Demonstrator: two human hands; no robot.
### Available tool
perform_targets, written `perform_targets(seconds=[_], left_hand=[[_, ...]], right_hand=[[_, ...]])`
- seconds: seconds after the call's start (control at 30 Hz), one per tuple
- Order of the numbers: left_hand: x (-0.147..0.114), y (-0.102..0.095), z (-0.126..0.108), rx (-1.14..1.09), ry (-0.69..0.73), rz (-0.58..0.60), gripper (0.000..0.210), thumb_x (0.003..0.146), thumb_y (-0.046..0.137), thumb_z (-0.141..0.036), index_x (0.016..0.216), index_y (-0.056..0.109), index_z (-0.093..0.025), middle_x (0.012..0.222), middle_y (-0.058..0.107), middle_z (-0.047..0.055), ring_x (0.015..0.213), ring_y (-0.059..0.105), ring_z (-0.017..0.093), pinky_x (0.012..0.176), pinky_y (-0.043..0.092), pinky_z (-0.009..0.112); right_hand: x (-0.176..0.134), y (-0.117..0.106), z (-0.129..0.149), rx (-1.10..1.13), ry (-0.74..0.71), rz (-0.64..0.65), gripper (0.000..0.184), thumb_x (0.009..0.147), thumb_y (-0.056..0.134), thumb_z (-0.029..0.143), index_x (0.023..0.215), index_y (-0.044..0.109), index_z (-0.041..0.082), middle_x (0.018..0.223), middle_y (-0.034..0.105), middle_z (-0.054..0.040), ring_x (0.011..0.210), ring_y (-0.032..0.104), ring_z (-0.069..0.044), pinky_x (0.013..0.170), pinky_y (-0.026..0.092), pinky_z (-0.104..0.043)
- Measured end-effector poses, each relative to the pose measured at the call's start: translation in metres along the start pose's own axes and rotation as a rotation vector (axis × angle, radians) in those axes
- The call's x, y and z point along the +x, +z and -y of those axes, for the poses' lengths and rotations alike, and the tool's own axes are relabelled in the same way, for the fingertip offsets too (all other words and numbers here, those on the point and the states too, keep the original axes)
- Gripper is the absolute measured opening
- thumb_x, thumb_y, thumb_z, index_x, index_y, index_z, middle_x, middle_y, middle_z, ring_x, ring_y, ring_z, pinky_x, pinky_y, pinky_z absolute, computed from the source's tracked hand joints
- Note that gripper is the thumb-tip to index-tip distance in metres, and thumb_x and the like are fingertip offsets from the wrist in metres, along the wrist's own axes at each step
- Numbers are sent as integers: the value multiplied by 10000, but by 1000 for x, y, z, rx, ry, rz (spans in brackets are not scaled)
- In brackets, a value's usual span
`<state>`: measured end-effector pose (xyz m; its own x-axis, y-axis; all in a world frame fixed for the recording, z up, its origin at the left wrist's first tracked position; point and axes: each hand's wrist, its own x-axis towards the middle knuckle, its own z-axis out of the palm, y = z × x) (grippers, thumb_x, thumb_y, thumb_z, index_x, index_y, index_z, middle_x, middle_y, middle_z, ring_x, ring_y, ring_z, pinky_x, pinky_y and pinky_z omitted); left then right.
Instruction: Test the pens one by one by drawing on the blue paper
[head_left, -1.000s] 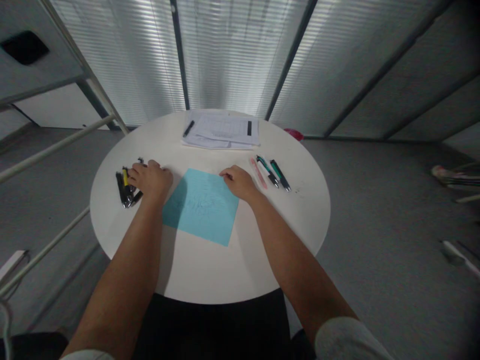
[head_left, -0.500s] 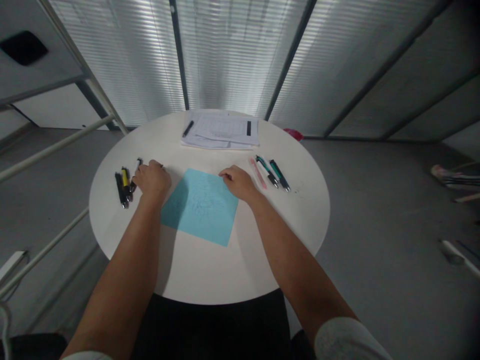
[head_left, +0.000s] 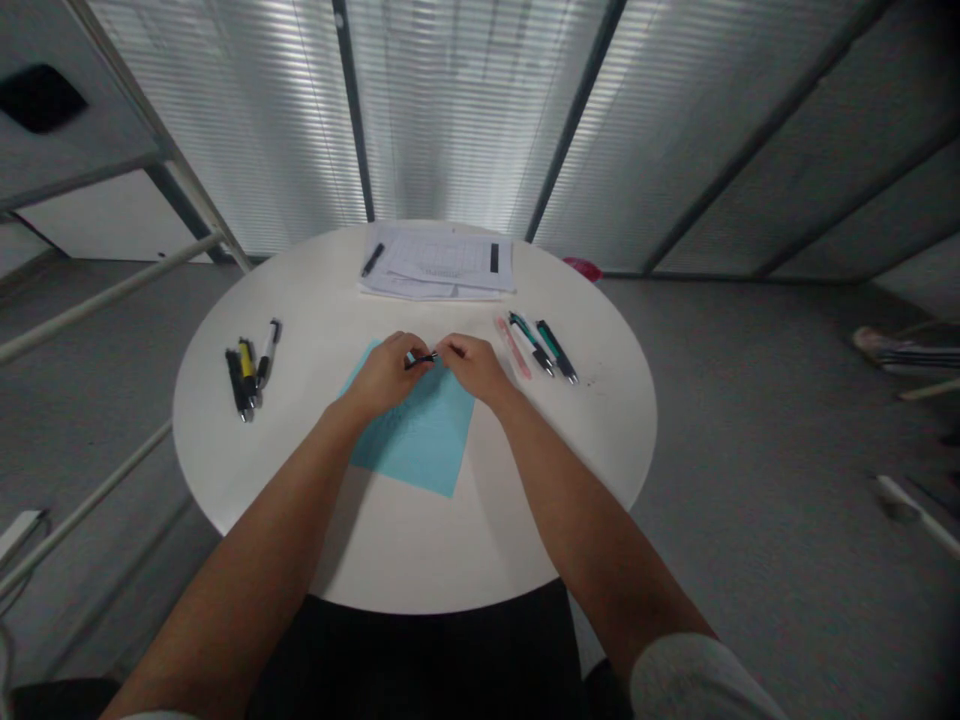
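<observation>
My left hand (head_left: 384, 375) is closed around a small black pen (head_left: 420, 360), held over the upper part of a light blue sheet of paper (head_left: 420, 445). Faint handwriting shows on the sheet, partly in shadow. At the pen's right end, my right hand (head_left: 474, 366) has its fingertips pinched together by the sheet's top right corner. What those fingers hold, if anything, is too small to make out. The two hands nearly touch.
A black pen (head_left: 235, 385), a yellow-and-black pen (head_left: 247, 370) and a white-and-black pen (head_left: 267, 355) lie at left. To the right are a pink pen (head_left: 513, 348) and two green-and-black pens (head_left: 557, 350). Printed papers (head_left: 442, 265) lie at the back of the round white table (head_left: 442, 560).
My left hand has moved right, away from the pens on the left, bringing the small black pen to my right hand. My right hand has stayed almost in place.
</observation>
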<state>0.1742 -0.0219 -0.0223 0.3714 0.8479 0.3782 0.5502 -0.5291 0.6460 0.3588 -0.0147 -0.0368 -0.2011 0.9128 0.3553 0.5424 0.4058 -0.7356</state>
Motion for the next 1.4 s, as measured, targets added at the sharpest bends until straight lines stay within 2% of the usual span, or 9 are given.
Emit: perform_targets(seconds=[0.17,0.23,0.3,0.43,0.5,0.6,0.77,0.87,1.4], left_hand=[[0,4,-3,-5,0,9,173,799,638,-343,870,630,-185,873,649,37,699,582,140,672,462,273],[0,3,-4,-4,0,-2,193,812,625,-361,889,633,-184,885,652,44,723,589,147,679,463,276],[0,0,-4,13,-4,-22,216,836,594,-379,916,636,-182,890,656,51,749,594,155,699,461,284],[1,-6,-1,29,-73,-120,233,880,522,-381,920,641,-185,865,661,47,735,582,155,707,449,293],[3,-7,2,-47,-158,-207,237,880,517,-388,884,635,-182,790,646,33,683,565,145,652,438,276],[7,-7,4,-292,-308,-319,243,852,552,-405,789,604,-177,629,570,1,554,504,118,521,386,235],[13,-6,2,-814,-500,-390,232,795,627,-394,748,569,-174,539,447,-40,402,390,74,389,306,216],[15,-5,4,-983,-553,-387,208,772,662,-361,775,564,-177,579,453,-43,408,392,59,385,307,202],[16,-4,6,-1016,-534,-394,140,743,657,-289,799,575,-191,605,440,-50,419,377,48,379,257,188]], right_hand=[[-1,-1,5,2,24,87,389,899,464,436,621,551,179,562,479,37,585,436,-111,577,289,-247],[-2,-1,5,9,19,73,402,906,454,448,615,535,183,559,466,38,582,429,-111,579,285,-250],[-1,-1,4,44,24,5,412,917,434,476,641,535,188,573,469,37,587,434,-113,586,297,-251],[3,-3,-5,136,122,-219,457,930,380,562,696,535,201,574,465,40,561,438,-116,578,324,-252],[5,-5,-10,170,158,-310,483,933,360,581,676,517,204,572,463,39,546,439,-112,583,341,-253],[8,-7,-13,231,210,-364,506,923,354,613,662,507,208,570,459,32,527,436,-109,555,351,-252],[8,-10,-6,291,293,-340,499,875,404,669,681,497,219,559,456,31,514,442,-113,494,341,-239],[8,-10,-3,302,295,-313,496,863,418,678,685,492,221,555,461,31,519,454,-113,487,341,-233],[8,-8,-6,294,311,-316,532,872,369,702,616,402,237,506,397,36,492,441,-121,483,362,-252]])
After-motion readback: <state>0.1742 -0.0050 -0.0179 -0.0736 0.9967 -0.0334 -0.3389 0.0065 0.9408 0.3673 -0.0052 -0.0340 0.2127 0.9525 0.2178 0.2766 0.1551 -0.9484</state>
